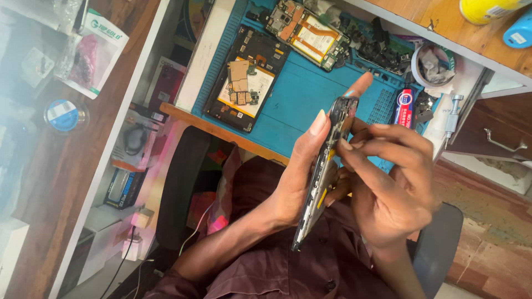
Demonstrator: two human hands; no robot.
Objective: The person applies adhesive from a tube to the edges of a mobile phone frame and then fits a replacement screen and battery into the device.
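I hold a dismantled phone frame (323,177) edge-on above my lap, between both hands. My left hand (293,182) grips it from the left, thumb stretched up along its near side. My right hand (390,188) clasps it from the right. Its fingers curl over the frame's edge near the middle, and one fingertip pokes out behind the top. The phone's face is turned away, so only its thin side and some yellow inner parts show.
A blue work mat (299,97) on the desk holds an opened phone with exposed boards (244,83), another stripped phone (307,33), loose parts, a glue tube (403,105) and a tape roll (433,63). A drawer (493,133) is at right. Shelves with boxes (119,185) stand at left.
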